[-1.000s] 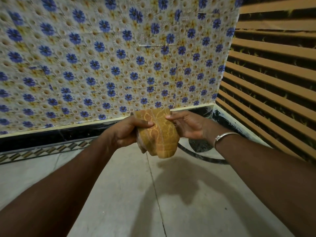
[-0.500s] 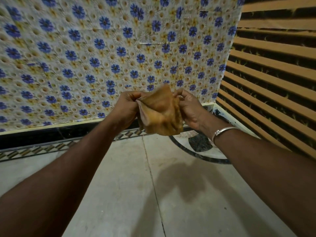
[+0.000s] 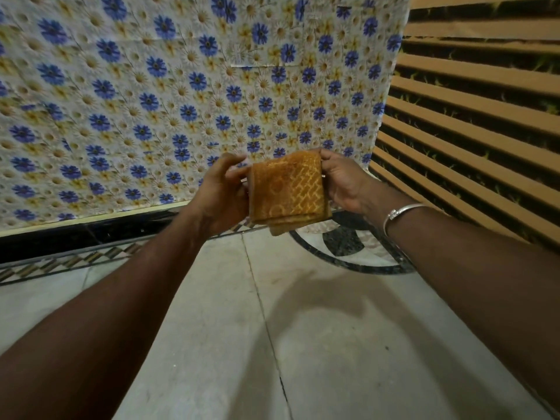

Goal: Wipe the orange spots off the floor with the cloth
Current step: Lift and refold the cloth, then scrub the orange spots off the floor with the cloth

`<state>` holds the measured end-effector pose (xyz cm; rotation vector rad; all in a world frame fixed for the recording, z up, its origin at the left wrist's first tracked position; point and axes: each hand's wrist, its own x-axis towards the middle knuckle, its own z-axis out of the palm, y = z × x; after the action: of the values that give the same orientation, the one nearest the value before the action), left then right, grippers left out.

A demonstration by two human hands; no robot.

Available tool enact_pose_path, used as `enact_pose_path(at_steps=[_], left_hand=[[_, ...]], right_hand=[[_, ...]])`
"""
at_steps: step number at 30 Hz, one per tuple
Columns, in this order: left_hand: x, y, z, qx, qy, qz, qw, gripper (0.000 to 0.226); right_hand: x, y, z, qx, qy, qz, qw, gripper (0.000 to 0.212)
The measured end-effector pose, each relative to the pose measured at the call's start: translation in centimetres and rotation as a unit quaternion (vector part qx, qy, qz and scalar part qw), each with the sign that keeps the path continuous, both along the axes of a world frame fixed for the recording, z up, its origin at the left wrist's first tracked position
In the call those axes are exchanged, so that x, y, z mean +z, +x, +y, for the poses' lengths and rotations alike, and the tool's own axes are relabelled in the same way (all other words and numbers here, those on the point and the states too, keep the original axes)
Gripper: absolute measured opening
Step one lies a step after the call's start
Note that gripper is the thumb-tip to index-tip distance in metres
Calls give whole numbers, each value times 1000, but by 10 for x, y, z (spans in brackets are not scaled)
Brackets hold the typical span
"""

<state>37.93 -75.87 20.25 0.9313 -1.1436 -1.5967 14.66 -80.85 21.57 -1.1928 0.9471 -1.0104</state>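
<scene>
Looking at the big grey floor (image 3: 333,344) first, I can see no clear orange spots on it, so 1 risk is that the person wipes the wrong place. The flower sheet (image 3: 151,101) and the brown slats (image 3: 485,116) stand close, and a wide swing could knock them. The cloth (image 3: 288,189) is up in the air, well above the floor, folded into a thick square. The left hand (image 3: 222,192) pinches its left edge and the right hand (image 3: 344,183) curls round its right edge, so each grip is closed on it. If 1 grip lets go, the fold may fall open, and a loose cloth would smear more than it cleans. The silver bracelet (image 3: 403,212) could scrape the floor. No words or labels can be read anywhere.
</scene>
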Motion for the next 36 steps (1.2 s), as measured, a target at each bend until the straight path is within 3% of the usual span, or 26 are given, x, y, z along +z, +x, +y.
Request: enact_pose_path(at_steps=[3, 7, 11, 15, 18, 21, 23, 25, 27, 30, 33, 36], left_hand=[[-3, -23, -7, -26, -14, -125, 992, 44], [-16, -56, -15, 32, 32, -170, 984, 42], [-49, -74, -25, -15, 62, -215, 975, 43], [-78, -88, -41, 1, -10, -275, 961, 31], [-88, -105, -54, 72, -135, -337, 929, 30], [-106, -122, -57, 114, -274, -393, 870, 32], [-142, -122, -57, 50, -333, -445, 830, 32], [-189, -111, -54, -75, -308, -519, 794, 36], [-227, -104, -52, -150, -258, -550, 780, 40], [-245, -117, -64, -94, -255, -551, 789, 40], [-254, -158, -95, -54, -249, -630, 733, 53], [-275, -193, -115, -97, -187, -691, 692, 64]], right_hand=[[1, -23, 6, -20, 17, -16, 1000, 36], [-16, -58, 22, 18, 85, -24, 996, 34], [-50, -75, 21, 36, 94, 123, 987, 47], [-84, -85, 4, -31, 67, 165, 984, 46], [-107, -81, -10, -127, -10, 171, 977, 47], [-134, -80, -21, -214, -98, 213, 948, 61], [-168, -90, -25, -225, -115, 282, 925, 65], [-213, -106, -17, -196, -92, 406, 888, 66], [-256, -119, -11, -165, -85, 524, 831, 61], [-284, -122, -21, -165, -120, 588, 783, 56], [-299, -118, -38, -186, -115, 641, 736, 60], [-317, -114, -41, -194, -71, 659, 723, 60]])
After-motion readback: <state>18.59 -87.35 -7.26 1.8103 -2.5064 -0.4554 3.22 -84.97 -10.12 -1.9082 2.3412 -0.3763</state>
